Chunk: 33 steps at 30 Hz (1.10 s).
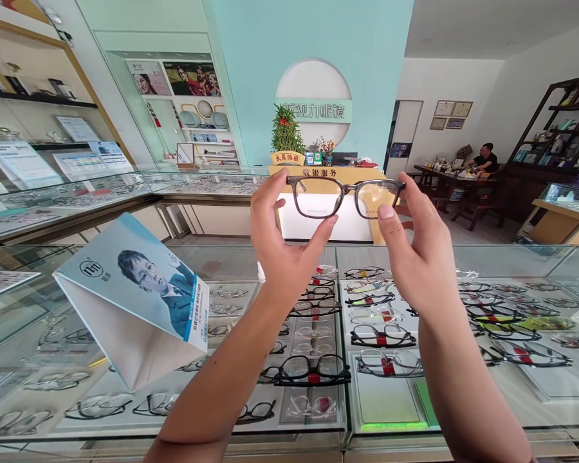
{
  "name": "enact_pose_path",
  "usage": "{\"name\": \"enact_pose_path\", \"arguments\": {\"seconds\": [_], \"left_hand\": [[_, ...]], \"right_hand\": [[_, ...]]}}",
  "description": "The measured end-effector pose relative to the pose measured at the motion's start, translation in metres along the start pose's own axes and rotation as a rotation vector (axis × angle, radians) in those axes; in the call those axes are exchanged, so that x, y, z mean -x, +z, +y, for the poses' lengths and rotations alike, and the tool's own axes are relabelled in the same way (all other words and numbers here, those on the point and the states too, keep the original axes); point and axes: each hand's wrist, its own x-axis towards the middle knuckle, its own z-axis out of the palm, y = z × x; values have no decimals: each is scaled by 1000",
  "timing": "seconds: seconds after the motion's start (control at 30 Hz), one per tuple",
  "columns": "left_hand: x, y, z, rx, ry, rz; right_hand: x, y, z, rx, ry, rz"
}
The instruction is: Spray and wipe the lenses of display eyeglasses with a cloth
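Note:
Both hands hold up a pair of dark-framed eyeglasses [348, 188] above the glass display case, with the lens side in view. My left hand [282, 225] is closed on the left end of the frame, its thumb below the lens and a finger at the top corner. My right hand [415, 238] grips the right end, thumb against the lower part of the right lens and a finger at the upper corner. Faint printing shows on both lenses. Below lie rows of eyeglasses, among them a black pair [313, 370] with a red tag.
A folded advertising stand [139, 289] rests on the glass counter [345, 411] at the left. Ahead is a cashier desk [289, 225] with a potted plant [285, 135]. Another display counter [188, 183] runs along the left. A person [485, 161] sits at a table at the far right.

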Motion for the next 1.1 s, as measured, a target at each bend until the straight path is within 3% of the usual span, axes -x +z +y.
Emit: {"name": "enact_pose_path", "arguments": {"seconds": [0.17,0.43,0.63,0.8,1.1], "left_hand": [[2,2,-13,89,-40,-38],[1,9,-8,128,-5,21],[2,8,-24,184,-76,-92],[3,8,-34,230,-94,-114],[3,10,-30,273,-106,-100]], "right_hand": [[1,1,-1,-66,25,-4],[2,1,-1,-135,6,37],[0,-1,-3,-156,-42,62],[-1,0,-6,-135,-27,91],[-2,-1,-8,-113,-25,150]]}}
